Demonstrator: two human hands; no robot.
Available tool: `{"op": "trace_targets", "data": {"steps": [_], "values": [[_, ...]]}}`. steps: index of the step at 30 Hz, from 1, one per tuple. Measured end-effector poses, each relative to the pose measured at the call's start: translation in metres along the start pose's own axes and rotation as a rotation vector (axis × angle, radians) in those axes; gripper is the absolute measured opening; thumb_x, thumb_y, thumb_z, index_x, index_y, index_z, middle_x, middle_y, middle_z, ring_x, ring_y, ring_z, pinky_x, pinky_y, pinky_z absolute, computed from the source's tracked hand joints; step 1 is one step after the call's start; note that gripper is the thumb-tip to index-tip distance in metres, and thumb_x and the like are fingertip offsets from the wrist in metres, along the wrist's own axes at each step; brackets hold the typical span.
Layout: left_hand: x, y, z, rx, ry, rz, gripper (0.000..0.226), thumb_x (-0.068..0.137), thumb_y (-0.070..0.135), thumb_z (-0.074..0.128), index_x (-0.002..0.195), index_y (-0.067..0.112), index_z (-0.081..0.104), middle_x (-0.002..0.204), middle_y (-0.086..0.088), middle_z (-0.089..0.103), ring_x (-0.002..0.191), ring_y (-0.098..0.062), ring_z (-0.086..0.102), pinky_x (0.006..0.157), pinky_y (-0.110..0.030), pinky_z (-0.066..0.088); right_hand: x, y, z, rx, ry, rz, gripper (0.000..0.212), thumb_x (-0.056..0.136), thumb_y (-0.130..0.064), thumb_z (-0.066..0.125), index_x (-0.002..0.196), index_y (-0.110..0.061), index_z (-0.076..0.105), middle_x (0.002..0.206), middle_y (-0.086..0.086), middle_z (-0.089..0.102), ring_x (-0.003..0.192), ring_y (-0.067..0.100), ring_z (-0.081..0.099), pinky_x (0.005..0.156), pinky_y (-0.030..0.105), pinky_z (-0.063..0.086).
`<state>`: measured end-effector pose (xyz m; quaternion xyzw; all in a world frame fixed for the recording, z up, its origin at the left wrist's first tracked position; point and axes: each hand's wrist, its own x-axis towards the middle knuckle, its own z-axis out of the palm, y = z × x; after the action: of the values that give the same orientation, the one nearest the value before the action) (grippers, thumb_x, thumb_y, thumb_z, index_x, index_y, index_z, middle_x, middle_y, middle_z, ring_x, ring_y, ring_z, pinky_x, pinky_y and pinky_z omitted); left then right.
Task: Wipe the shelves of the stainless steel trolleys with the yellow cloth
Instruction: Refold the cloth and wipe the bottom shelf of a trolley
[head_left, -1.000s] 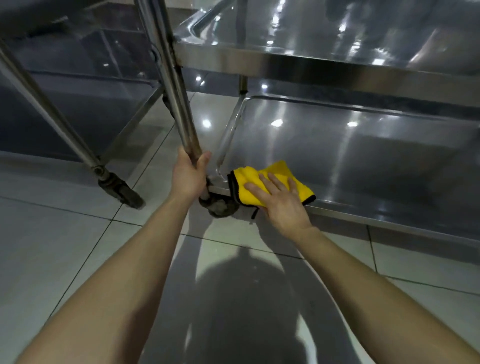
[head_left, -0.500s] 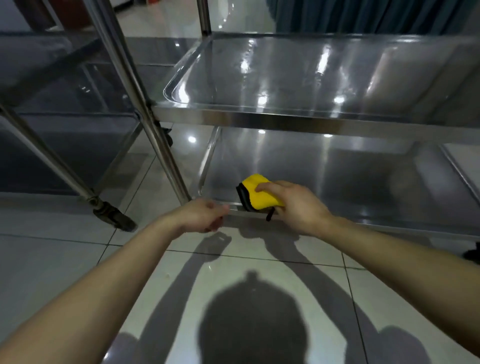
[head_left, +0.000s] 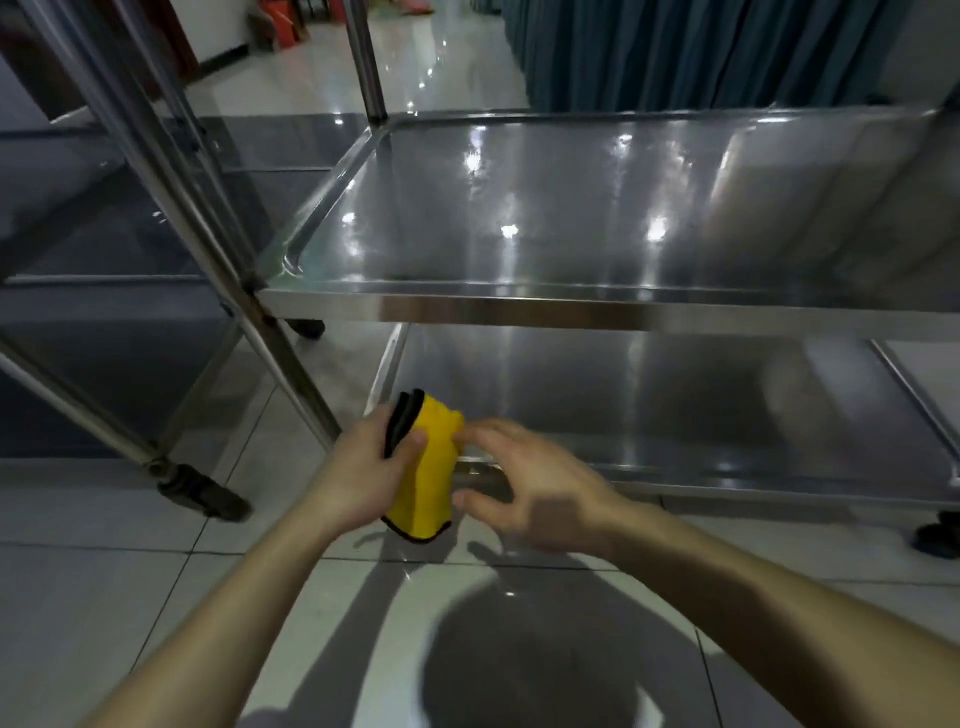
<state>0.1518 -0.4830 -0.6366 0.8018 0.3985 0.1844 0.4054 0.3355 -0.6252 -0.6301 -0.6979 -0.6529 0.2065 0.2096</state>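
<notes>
Floor (head_left: 104, 597): glossy pale tiles with thin grout lines, under you.
Trolley (head_left: 571, 310): polished stainless steel, with flat rimmed shelves, rounded corners and round posts.
Second trolley (head_left: 104, 279): the same steel, on your left.
Yellow cloth (head_left: 426, 467): plush, folded and black-edged, held upright before the front-left corner of the lower shelf (head_left: 675, 415).
Left hand (head_left: 363, 467): your fingers and thumb wrap the cloth.
Right hand (head_left: 524, 483): blurred, with fingers spread loose beside the cloth; whether they touch it is unclear.

yellow cloth (head_left: 423, 470) passed to left hand (head_left: 363, 478), right hand (head_left: 524, 483) released
</notes>
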Motion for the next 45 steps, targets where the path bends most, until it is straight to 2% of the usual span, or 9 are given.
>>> {"op": "trace_targets", "data": {"steps": [8,13,19,24,27,33,36,40,45], "values": [[-0.05,0.076,-0.062,0.342,-0.276,0.062,0.021,0.112,0.035,0.056,0.125,0.019,0.06,0.084,0.005,0.066,0.088,-0.031,0.068,0.067,-0.041,0.04,-0.028,-0.048,-0.073,0.076,-0.046,0.244,0.086,0.102,-0.045,0.068,0.169,-0.02,0.021,0.178,0.001,0.014,0.161,0.02,0.023,0.126,0.033,0.025],[-0.06,0.202,-0.149,0.319,-0.352,0.124,0.037,0.108,0.043,0.051,0.136,0.023,0.067,0.128,0.002,0.075,0.117,-0.023,0.07,0.09,-0.037,0.054,-0.045,-0.129,-0.166,0.141,-0.161,0.366,0.089,0.095,-0.033,0.073,0.168,-0.021,0.024,0.173,0.003,0.028,0.157,0.025,0.031,0.124,0.032,0.028],[-0.069,0.331,-0.258,0.171,-0.309,0.144,0.017,0.11,0.026,0.061,0.125,0.032,0.068,0.117,0.016,0.074,0.108,-0.008,0.071,0.089,-0.042,0.058,-0.064,-0.228,-0.29,0.138,-0.165,0.427,0.047,0.088,-0.027,0.07,0.134,-0.026,0.061,0.132,-0.001,0.065,0.121,0.024,0.062,0.091,0.032,0.048],[-0.063,0.412,-0.354,0.098,-0.258,0.109,0.042,0.11,0.019,0.061,0.11,0.061,0.058,0.099,0.031,0.066,0.089,0.005,0.066,0.074,-0.017,0.05,-0.055,-0.31,-0.389,0.241,-0.092,0.426,0.015,0.085,-0.027,0.069,0.089,-0.037,0.059,0.094,-0.016,0.06,0.085,0.008,0.059,0.076,0.032,0.049],[-0.054,0.45,-0.415,0.019,-0.179,0.094,0.064,0.109,0.017,0.062,0.112,0.08,0.051,0.105,0.041,0.066,0.098,0.014,0.064,0.08,-0.004,0.045,-0.038,-0.36,-0.437,0.349,0.019,0.411,0.015,0.083,-0.039,0.062,0.096,-0.031,0.06,0.1,-0.01,0.064,0.091,0.009,0.063,0.081,0.035,0.053],[-0.035,0.453,-0.519,-0.18,0.027,0.023,0.021,0.11,0.038,0.059,0.13,0.037,0.063,0.093,0.024,0.068,0.088,0.005,0.062,0.079,-0.033,0.045,0.026,-0.433,-0.482,0.552,0.177,0.393,0.017,0.096,-0.029,0.077,0.102,-0.024,0.062,0.09,-0.003,0.063,0.083,0.016,0.06,0.079,0.042,0.053],[-0.038,0.436,-0.57,-0.252,0.193,0.019,0.016,0.103,0.053,0.065,0.115,0.044,0.069,0.093,0.017,0.072,0.09,-0.004,0.067,0.078,-0.032,0.052,0.065,-0.473,-0.492,0.756,0.336,0.364,0.028,0.091,-0.04,0.082,0.108,-0.029,0.064,0.091,-0.008,0.071,0.083,0.006,0.067,0.066,0.025,0.055],[-0.049,0.401,-0.61,-0.342,0.398,-0.113,0.029,0.103,0.038,0.073,0.125,0.036,0.054,0.107,0.014,0.068,0.093,0.003,0.069,0.077,-0.027,0.051,0.111,-0.522,-0.465,0.987,0.138,0.459,0.023,0.095,-0.045,0.075,0.11,-0.028,0.071,0.096,-0.011,0.081,0.087,0.012,0.078,0.069,0.03,0.064],[-0.057,0.35,-0.66,-0.38,0.184,-0.168,0.038,0.102,0.028,0.077,0.127,0.041,0.052,0.119,0.0,0.065,0.102,-0.022,0.067,0.074,-0.034,0.056,0.154,-0.559,-0.421,0.756,0.247,0.411,0.008,0.108,-0.039,0.06,0.102,-0.037,0.066,0.093,-0.013,0.068,0.088,0.01,0.064,0.072,0.031,0.051]]}}
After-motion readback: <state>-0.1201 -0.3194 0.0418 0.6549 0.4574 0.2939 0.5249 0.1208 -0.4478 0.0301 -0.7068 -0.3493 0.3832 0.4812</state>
